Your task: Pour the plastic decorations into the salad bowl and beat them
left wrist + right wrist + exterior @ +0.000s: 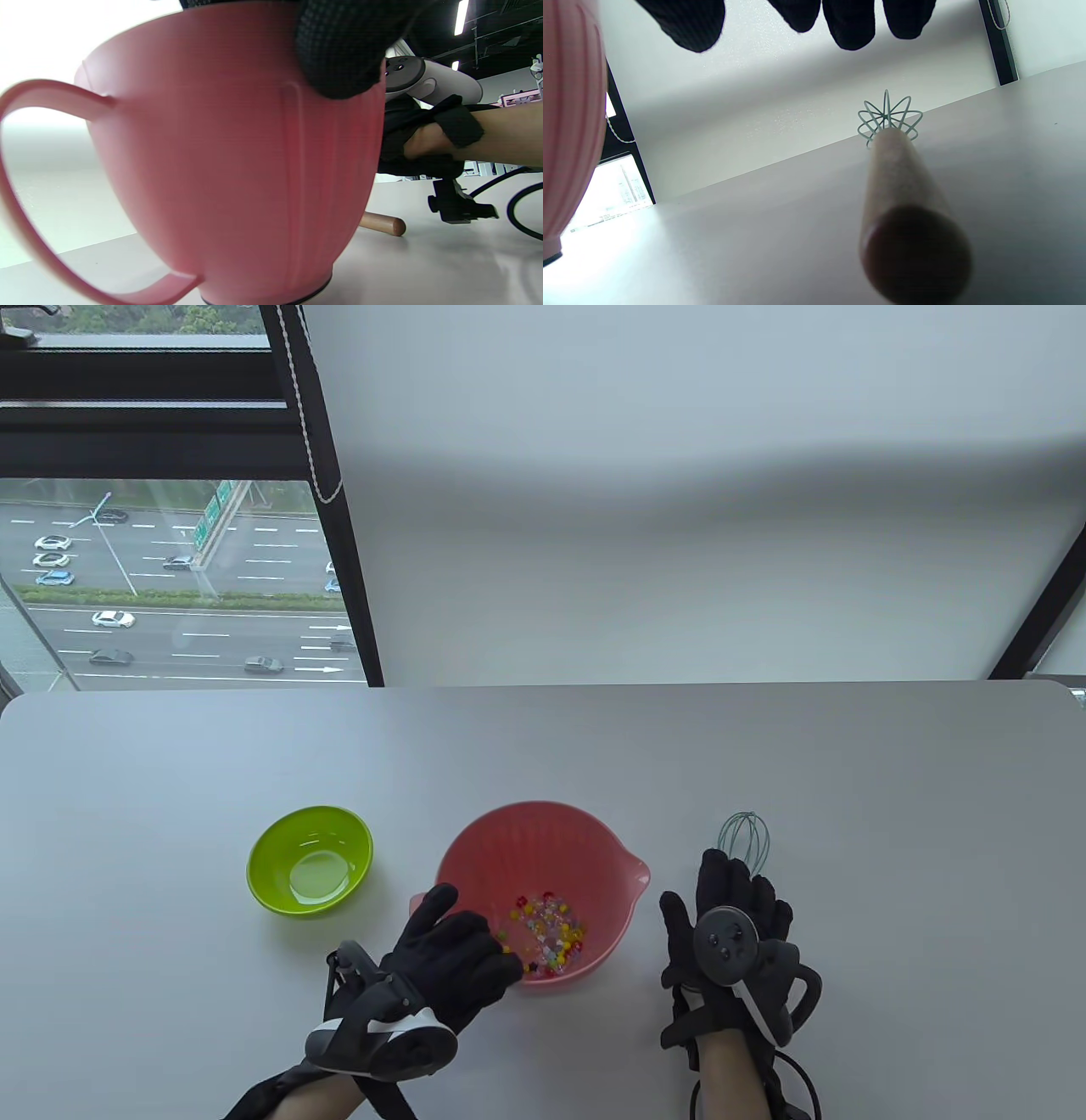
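Note:
The pink salad bowl (492, 848) (220, 169) stands at the table's centre front with small colourful plastic decorations (547, 933) on its bottom. My left hand (479, 929) holds its near left rim, thumb outside by the loop handle (25, 127) and fingers (339, 55) curled over the edge. A whisk lies to the bowl's right, teal wires (744, 838) (888, 116) pointing away. Its wooden handle (903, 203) (384, 224) lies flat on the table. My right hand (713, 882) hovers over that handle, fingers (848, 21) fairly straight and not touching it.
An empty lime-green bowl (263, 869) sits left of the salad bowl. The grey table (891, 814) ends at a window and white blind at the back. Cables (522, 207) trail from my right wrist near the front edge.

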A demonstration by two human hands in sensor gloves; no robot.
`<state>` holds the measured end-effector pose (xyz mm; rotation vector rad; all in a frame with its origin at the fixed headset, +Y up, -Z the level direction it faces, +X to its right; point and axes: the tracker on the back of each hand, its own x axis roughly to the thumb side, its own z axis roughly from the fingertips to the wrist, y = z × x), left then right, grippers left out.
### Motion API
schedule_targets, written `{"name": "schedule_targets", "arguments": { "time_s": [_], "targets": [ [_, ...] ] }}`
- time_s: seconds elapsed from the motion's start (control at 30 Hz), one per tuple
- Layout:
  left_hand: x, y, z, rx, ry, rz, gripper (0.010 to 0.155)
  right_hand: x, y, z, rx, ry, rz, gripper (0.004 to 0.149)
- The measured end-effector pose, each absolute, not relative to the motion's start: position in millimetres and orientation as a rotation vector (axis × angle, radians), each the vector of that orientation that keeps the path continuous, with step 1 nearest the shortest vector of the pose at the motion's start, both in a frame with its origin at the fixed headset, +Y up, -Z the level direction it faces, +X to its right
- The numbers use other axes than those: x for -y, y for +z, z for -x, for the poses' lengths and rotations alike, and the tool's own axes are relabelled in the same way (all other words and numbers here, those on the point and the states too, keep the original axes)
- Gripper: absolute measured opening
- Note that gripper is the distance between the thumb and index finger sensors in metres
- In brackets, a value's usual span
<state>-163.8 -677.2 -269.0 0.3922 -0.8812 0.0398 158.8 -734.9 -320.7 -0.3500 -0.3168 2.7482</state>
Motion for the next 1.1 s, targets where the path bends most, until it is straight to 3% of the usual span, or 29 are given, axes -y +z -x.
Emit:
{"name": "schedule_targets", "arguments": {
  "time_s": [0.33, 0.53, 0.63, 0.7, 0.8, 0.9, 0.97, 1.1],
  "targets": [
    [690.0, -258.2, 153.9, 0.942, 0.019, -0.361, 0.042, 735.3, -312.3, -192.1, 0.328, 2.641, 0.725, 0.072],
    [691.1, -259.0, 156.5, 0.939, 0.004, -0.361, 0.044, 740.6, -316.6, -188.4, 0.114, 2.687, 0.8, 0.077],
    [689.7, -265.5, 164.3, 0.927, 0.079, -0.323, 0.065, 742.7, -321.0, -179.6, -0.108, 2.73, 0.8, 0.082],
    [686.1, -278.4, 176.0, 0.916, 0.28, -0.236, 0.08, 742.6, -323.6, -174.1, -0.187, 2.788, 0.799, 0.084],
    [678.5, -301.4, 200.2, 0.805, 0.532, -0.264, 0.082, 747.2, -325.5, -170.1, -0.329, 2.79, 0.793, 0.088],
    [679.7, -321.1, 216.0, 0.611, 0.451, -0.361, 0.076, 748.5, -326.2, -168.8, -0.374, 2.788, 0.795, 0.089],
    [688.7, -334.4, 223.4, 0.517, 0.471, -0.328, 0.078, 748.2, -326.6, -167.7, -0.4, 2.796, 0.785, 0.09],
    [713.8, -348.4, 224.9, 0.475, 0.673, -0.185, 0.079, 750.3, -328.8, -165.5, -0.499, 2.798, 0.764, 0.093]
  ]
}}
